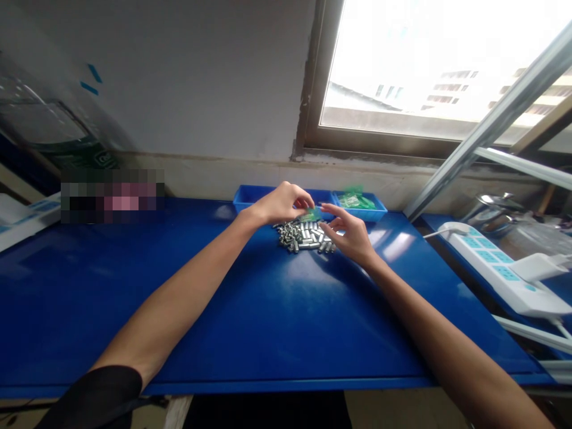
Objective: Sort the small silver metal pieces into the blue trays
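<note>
A heap of several small silver metal cylinders [305,235] lies on the blue table [268,310], just in front of two blue trays. My left hand [282,204] hovers above the heap with its fingers pinched on a small green piece [311,213]. My right hand [348,231] is at the right side of the heap, fingers curled, thumb and forefinger meeting the same green piece. The left blue tray [250,196] shows no contents from here. The right blue tray [374,211] holds several green pieces [355,199].
A white and light-blue power strip [496,265] with a plugged adapter lies at the right. A slanted aluminium rail [482,125] rises to the window. A metal pot [491,211] stands behind it. Clear plastic bags [49,128] rest at the far left.
</note>
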Tool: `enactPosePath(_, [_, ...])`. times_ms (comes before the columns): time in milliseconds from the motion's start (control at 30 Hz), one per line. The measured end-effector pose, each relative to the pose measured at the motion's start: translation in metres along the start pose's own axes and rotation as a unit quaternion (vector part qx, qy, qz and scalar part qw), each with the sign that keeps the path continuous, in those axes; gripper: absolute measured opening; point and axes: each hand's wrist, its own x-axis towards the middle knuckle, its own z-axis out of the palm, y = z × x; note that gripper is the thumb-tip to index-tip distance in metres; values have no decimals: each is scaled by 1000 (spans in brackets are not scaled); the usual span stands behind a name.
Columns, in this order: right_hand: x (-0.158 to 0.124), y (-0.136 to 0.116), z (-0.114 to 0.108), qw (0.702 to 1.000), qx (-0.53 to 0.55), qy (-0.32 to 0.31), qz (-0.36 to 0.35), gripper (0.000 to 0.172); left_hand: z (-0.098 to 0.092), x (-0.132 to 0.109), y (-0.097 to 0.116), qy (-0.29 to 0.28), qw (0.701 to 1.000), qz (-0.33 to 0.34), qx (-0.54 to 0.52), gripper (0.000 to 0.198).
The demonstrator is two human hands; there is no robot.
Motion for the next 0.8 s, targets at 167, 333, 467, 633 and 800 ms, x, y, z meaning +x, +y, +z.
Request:
enactPosePath(167, [4, 0, 3, 980, 180, 36, 83, 34, 14, 2, 5, 32, 997, 20, -67, 21])
enactPosePath(333, [6, 4, -11, 993, 1, 116, 21, 23, 27, 4, 1, 30, 999, 16, -35, 43])
enactPosePath(467, [5, 16, -27, 969, -203, 129, -52, 32, 32, 3, -2, -5, 1000, 3, -5, 45])
enactPosePath(633, [4, 48, -33, 947, -311, 82, -12, 47, 36, 4, -5, -38, 999, 20, 14, 41])
enactPosePath(800, [3, 65, -32, 932, -354, 72, 17, 47, 35, 4, -5, -37, 999, 19, 25, 37])
